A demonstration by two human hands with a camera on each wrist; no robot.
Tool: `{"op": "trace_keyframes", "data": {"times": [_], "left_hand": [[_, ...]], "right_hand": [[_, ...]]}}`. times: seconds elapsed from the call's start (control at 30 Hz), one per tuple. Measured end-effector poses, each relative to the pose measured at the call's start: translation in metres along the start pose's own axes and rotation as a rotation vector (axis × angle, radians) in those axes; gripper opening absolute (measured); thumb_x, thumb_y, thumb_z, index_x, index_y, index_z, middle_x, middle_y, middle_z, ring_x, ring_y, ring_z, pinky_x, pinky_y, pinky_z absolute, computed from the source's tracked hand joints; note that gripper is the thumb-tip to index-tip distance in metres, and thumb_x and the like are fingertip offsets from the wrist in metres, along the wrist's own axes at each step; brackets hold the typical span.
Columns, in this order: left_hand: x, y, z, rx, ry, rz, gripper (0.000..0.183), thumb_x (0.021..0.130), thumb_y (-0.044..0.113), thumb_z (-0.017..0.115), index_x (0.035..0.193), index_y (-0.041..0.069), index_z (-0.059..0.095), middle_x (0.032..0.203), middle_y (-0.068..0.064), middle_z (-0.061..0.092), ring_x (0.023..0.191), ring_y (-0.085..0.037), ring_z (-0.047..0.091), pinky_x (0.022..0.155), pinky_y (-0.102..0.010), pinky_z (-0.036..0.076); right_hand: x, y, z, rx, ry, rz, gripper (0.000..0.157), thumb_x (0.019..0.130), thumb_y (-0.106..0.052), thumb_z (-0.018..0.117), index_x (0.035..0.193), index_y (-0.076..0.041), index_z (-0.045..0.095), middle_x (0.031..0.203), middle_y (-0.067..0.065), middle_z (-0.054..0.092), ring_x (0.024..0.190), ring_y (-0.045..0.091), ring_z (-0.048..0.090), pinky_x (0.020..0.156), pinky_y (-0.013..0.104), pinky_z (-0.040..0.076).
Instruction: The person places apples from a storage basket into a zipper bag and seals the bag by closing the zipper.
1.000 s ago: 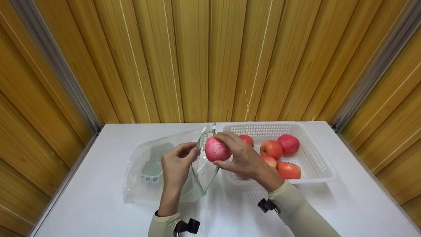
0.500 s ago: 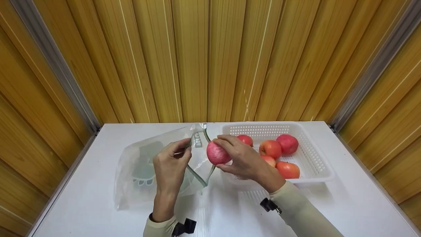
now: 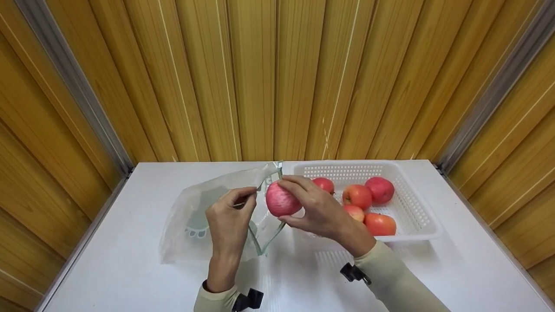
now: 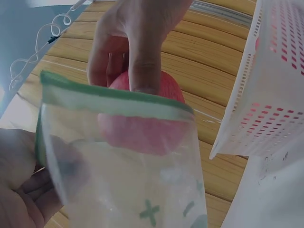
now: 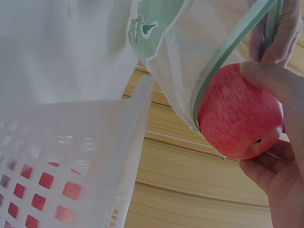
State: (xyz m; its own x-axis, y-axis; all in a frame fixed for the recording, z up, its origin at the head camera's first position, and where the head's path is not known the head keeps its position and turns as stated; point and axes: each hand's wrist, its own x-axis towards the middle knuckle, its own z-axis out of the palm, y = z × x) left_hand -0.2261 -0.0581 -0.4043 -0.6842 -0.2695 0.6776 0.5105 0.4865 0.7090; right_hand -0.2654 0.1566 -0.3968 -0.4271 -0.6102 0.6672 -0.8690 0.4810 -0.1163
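Note:
My right hand [image 3: 321, 208] grips a red apple [image 3: 281, 199] between thumb and fingers, right at the mouth of a clear zip bag [image 3: 190, 208] with a green rim. In the left wrist view the lower part of the apple [image 4: 145, 130] shows through the bag's front wall, below the rim. The right wrist view has the apple [image 5: 240, 111] against the green rim, its dark stem pit facing down. With thumb and fingertips my left hand [image 3: 229, 221] pinches the bag's near rim, and the mouth gapes. The bag lies leftward over the table, printed with a pale green figure.
A white perforated plastic basket [image 3: 418, 208] stands right of the bag and holds several red apples [image 3: 357, 197]. Its near left corner lies close to my right hand. Wood-patterned panels [image 3: 277, 78] rise behind the white table [image 3: 108, 260].
The bag and left hand shifted left, then came back right. The apple has moved slightly left, to the bag's mouth, still in my right hand. The basket has stayed put.

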Motion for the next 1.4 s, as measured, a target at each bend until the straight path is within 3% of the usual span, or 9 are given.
{"op": "trace_keyframes", "data": {"times": [0.1,0.2,0.43,0.83,1.1,1.4], "left_hand": [[0.000,-0.003,0.002,0.054,0.034,0.039,0.008,0.086,-0.003,0.085,0.091,0.002,0.083,0.084,-0.007,0.079,0.069,-0.017,0.075,0.065,-0.033,0.064],[0.000,-0.005,0.002,0.039,0.042,0.046,0.007,0.086,-0.003,0.084,0.090,0.002,0.083,0.082,-0.007,0.079,0.066,-0.017,0.073,0.062,-0.030,0.062],[0.000,0.000,-0.002,-0.131,0.004,-0.078,0.008,0.091,-0.001,0.080,0.096,0.004,0.084,0.088,-0.007,0.080,0.071,-0.014,0.073,0.067,-0.020,0.059],[-0.001,0.002,-0.001,-0.283,0.036,-0.289,0.010,0.091,0.003,0.082,0.100,0.003,0.083,0.091,-0.006,0.079,0.078,-0.021,0.075,0.071,-0.025,0.062],[0.004,-0.004,0.003,-0.479,0.100,-0.374,0.010,0.089,-0.007,0.078,0.099,-0.008,0.079,0.092,-0.020,0.077,0.079,-0.025,0.078,0.072,-0.030,0.063],[0.005,-0.001,-0.001,-0.432,0.141,-0.398,0.010,0.090,-0.004,0.080,0.100,-0.005,0.080,0.093,-0.017,0.077,0.080,-0.023,0.078,0.072,-0.029,0.063]], "right_hand": [[0.000,-0.001,0.001,0.003,0.014,-0.007,0.075,0.076,-0.021,0.098,0.139,-0.002,0.061,0.139,0.017,0.061,0.121,0.031,0.066,0.094,0.041,0.060],[0.001,-0.001,0.001,0.009,0.025,-0.014,0.075,0.076,-0.020,0.098,0.139,-0.001,0.061,0.139,0.017,0.061,0.120,0.031,0.067,0.094,0.041,0.061],[0.002,-0.005,0.001,0.020,0.024,-0.002,0.077,0.076,-0.021,0.098,0.140,-0.002,0.061,0.140,0.016,0.061,0.120,0.030,0.067,0.093,0.041,0.061],[0.005,-0.005,0.004,0.067,-0.030,0.047,0.079,0.083,-0.026,0.094,0.148,-0.002,0.056,0.148,0.017,0.058,0.131,0.030,0.063,0.100,0.041,0.057],[-0.001,0.001,0.006,0.067,0.030,0.017,0.078,0.081,-0.022,0.096,0.145,0.002,0.058,0.145,0.020,0.060,0.128,0.032,0.065,0.100,0.041,0.056],[-0.011,0.009,0.008,0.072,0.047,0.102,0.073,0.084,-0.020,0.093,0.143,0.005,0.058,0.143,0.020,0.062,0.131,0.033,0.062,0.106,0.046,0.053]]}}
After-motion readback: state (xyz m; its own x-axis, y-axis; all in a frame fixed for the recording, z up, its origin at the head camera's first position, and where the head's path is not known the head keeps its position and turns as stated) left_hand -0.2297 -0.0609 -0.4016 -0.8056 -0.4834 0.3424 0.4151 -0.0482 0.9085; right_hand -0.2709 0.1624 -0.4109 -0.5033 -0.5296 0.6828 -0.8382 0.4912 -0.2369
